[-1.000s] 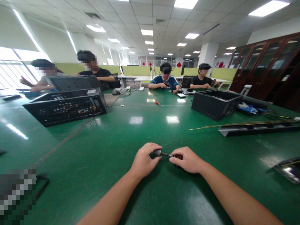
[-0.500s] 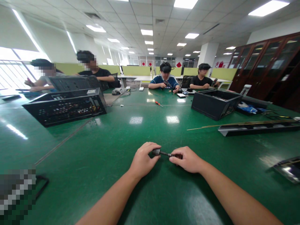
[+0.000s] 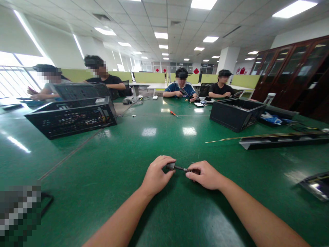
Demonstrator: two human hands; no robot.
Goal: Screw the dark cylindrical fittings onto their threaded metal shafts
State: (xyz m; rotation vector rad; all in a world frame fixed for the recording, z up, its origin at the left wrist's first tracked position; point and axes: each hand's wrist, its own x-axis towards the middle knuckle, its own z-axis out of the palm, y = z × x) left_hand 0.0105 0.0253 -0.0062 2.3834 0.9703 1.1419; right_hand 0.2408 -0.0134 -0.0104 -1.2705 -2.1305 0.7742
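My left hand is closed around a dark grey cylinder with a thin shaft, low over the table in front of me. The shaft points right, toward my other hand. Pinched between thumb and fingers of my right hand is a small dark brownish part, which meets the end of the shaft. Fingers cover most of this part, so its kind and how it joins the shaft cannot be made out.
Across the green table lies an orange-handled screwdriver. Black computer cases stand at left and right. Thin brass-coloured rods rest by a long dark metal channel. Several people sit around the far side.
Both my hands keep almost the same pose, still on the cylinder and the small part. The person at the far right has lowered the hands and the held object.
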